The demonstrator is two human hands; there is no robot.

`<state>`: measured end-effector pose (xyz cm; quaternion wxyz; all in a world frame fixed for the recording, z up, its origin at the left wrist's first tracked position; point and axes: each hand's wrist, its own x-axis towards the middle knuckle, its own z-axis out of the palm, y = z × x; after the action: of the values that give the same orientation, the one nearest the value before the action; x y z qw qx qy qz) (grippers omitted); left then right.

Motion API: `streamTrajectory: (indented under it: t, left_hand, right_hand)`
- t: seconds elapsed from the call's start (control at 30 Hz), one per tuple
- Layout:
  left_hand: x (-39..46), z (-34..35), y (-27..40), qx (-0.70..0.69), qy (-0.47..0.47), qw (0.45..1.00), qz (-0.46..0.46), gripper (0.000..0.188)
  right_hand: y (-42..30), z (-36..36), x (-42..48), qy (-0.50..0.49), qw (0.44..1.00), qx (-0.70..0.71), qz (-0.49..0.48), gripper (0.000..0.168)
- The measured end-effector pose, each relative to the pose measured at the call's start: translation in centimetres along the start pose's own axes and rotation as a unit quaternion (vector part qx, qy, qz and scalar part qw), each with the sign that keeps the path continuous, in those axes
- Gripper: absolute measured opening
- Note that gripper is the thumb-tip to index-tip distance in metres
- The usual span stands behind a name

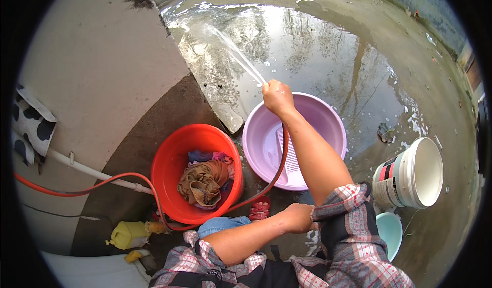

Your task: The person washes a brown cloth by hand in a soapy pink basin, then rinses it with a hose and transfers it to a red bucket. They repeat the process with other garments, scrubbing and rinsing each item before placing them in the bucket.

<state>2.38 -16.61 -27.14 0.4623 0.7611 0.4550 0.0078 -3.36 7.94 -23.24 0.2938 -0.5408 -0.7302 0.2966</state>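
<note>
My right hand [277,96] is closed around the end of a red-brown hose [283,153], held over the far rim of a purple plastic basin [340,134]. A jet of water [240,57] shoots from it toward the far left and lands on the wet concrete. Inside the basin lies a ridged washboard [292,159]. My left hand [298,218] is at the rolled cuff of my right plaid sleeve [340,199], its fingers curled and partly hidden there. To the left, a red plastic tub [161,161] holds crumpled clothes, a brown garment [203,180] on top.
A white plastic bucket [409,176] leans at the right, with a pale turquoise basin [390,234] beside it. A yellow jug [128,234] lies near the wall at lower left. A white pipe [82,167] runs along that wall. Beyond the basin spreads a soapy puddle [315,68].
</note>
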Motion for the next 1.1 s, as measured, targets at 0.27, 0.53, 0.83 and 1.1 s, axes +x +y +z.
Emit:
streamTrajectory:
  t: [0.27,0.53,0.83,1.1]
  left_hand:
    - [0.3,1.0,-1.1,-0.034,0.041,0.998,0.046,0.029]
    - [0.9,1.7,-1.6,-0.011,0.025,0.998,0.048,0.030]
    - [-0.3,-1.5,1.1,0.061,-0.060,0.995,0.056,0.034]
    - [0.1,-0.4,0.5,0.050,-0.054,0.995,0.060,0.038]
  right_hand:
    - [-0.8,1.1,0.9,-0.007,0.999,-0.023,-0.028,0.035]
    - [1.1,0.1,1.9,0.022,0.999,-0.015,0.029,0.034]
    - [6.7,-4.6,4.0,0.083,0.986,-0.087,0.114,0.034]
    - [8.4,-6.3,4.6,0.088,0.982,-0.108,0.131,0.035]
